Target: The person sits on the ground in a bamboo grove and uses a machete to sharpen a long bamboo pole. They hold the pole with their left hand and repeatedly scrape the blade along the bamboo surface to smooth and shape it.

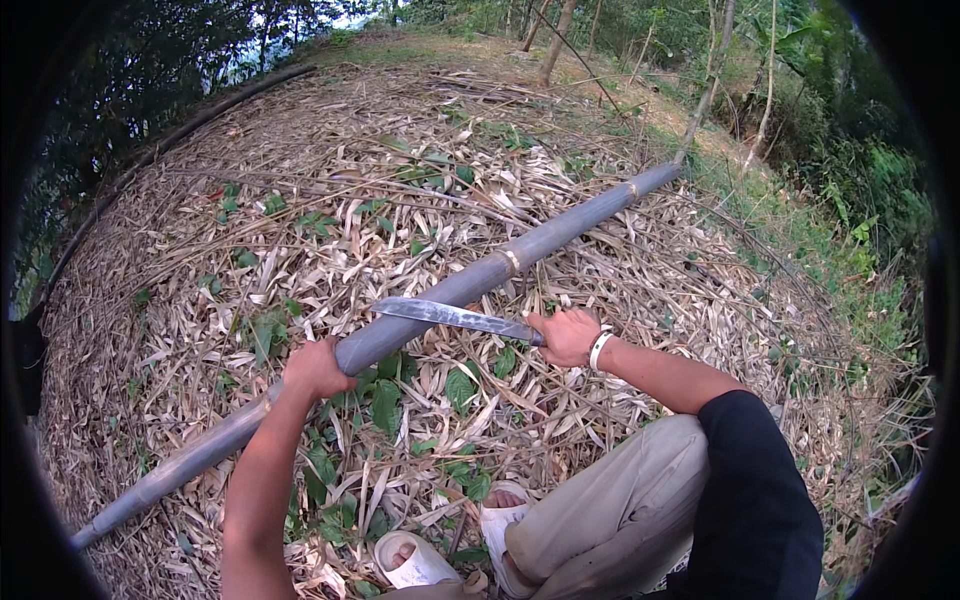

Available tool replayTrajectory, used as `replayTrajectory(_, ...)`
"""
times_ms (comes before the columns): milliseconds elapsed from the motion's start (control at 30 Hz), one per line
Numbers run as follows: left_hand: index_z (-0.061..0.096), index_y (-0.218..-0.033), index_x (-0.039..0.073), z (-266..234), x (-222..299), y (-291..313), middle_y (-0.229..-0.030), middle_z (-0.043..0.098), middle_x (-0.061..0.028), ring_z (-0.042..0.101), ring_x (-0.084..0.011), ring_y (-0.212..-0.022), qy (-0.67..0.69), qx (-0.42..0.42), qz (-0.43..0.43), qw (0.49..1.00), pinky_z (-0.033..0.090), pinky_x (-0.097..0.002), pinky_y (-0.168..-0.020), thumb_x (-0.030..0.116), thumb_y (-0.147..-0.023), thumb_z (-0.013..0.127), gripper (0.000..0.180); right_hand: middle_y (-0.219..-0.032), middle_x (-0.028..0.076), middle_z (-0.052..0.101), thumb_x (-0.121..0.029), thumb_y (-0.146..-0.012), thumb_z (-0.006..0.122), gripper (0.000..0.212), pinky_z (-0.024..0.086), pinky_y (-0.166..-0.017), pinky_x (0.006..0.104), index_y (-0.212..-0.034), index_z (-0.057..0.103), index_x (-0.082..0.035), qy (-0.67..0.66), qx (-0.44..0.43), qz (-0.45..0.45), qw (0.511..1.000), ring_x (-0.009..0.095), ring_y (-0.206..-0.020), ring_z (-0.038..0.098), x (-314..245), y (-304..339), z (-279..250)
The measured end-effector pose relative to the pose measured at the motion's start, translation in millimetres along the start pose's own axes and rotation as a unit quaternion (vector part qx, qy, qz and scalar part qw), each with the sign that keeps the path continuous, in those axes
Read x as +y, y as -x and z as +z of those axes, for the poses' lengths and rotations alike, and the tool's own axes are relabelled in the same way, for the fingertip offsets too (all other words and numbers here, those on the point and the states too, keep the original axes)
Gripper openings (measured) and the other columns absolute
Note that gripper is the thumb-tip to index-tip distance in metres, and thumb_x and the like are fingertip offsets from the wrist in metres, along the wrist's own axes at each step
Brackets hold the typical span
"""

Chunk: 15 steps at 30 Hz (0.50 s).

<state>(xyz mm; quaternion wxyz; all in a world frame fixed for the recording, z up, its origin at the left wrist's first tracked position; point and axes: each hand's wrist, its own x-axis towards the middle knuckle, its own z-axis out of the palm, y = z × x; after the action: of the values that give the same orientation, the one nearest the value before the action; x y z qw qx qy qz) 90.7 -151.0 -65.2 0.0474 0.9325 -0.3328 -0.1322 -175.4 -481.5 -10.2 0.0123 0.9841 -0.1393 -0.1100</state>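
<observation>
dry leaf litter (pixel 300 200) under grey bamboo pole (pixel 560 235), trees (pixel 560 30) behind

Left arm — bare, rising from the near edge, forearm stretched away, wrist straight. Left hand (pixel 316 368) — fingers curled shut in a full grip, knuckles up. Right arm — dark sleeve to the elbow, forearm bare, angled from near right toward the left; pale band at the wrist. Right hand (pixel 566 336) — closed in a fist-like grip, thumb on the far side.
</observation>
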Motion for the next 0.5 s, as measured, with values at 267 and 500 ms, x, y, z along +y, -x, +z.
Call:
replayTrajectory(267,0.052,-0.117,0.004,24.3,20.0,10.6,-0.107,0.07,-0.0204,0.071,-0.0362,-0.102,-0.037,0.073,-0.001,0.997,0.059,-0.0449,-0.086,0.032,-0.074,0.083,0.06,-0.092,0.034,0.068,-0.016,-0.078,0.059,0.037,0.054,-0.085,0.055,-0.108,0.059,0.006,-0.146,0.076,0.133,0.977,0.051,-0.092,0.067,48.9,-8.5,16.3)
replayTrajectory(500,0.046,-0.115,0.004,51.4,0.8,-1.2,-0.106,0.069,-0.0188,0.07,-0.038,-0.101,-0.059,0.133,0.034,0.989,0.059,-0.0457,-0.084,0.018,-0.074,0.078,0.054,-0.086,0.029,0.069,-0.022,-0.082,0.058,0.036,0.053,-0.083,0.0574,-0.111,0.052,-0.001,-0.067,0.021,0.078,0.994,0.049,-0.089,0.068,26.6,7.8,37.2)
